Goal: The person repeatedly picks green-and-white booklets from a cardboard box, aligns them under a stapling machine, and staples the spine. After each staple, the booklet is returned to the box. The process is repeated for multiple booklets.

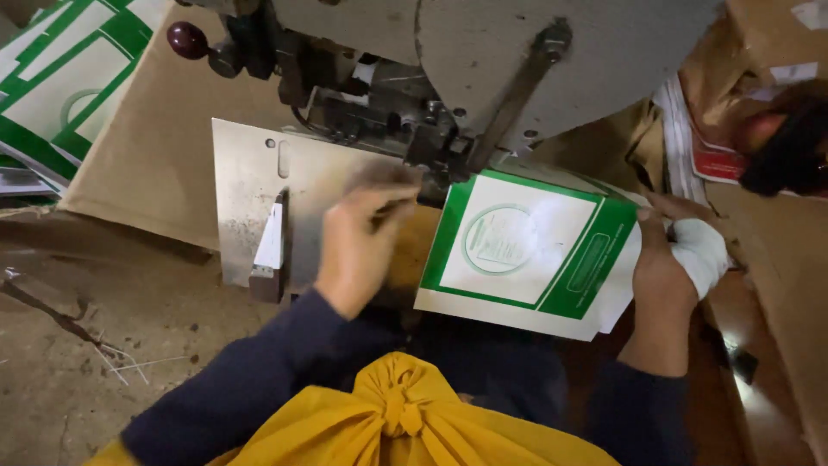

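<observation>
A green-and-white printed booklet (526,250) lies on the bed of a grey metal stitching machine (483,60), its top-left corner under the machine's head. My right hand (668,259), with a white cloth wrapped over its fingers, grips the booklet's right edge. My left hand (362,242) reaches to the booklet's left corner beside the head; its fingertips are blurred, so I cannot tell how they hold it.
A steel plate (246,190) with a small upright guide block (269,250) sits left of my left hand. A stack of green-and-white printed sheets (60,86) lies far left on brown cardboard (147,164). More paper stacks (690,138) stand at right. A red knob (185,39) tops the machine.
</observation>
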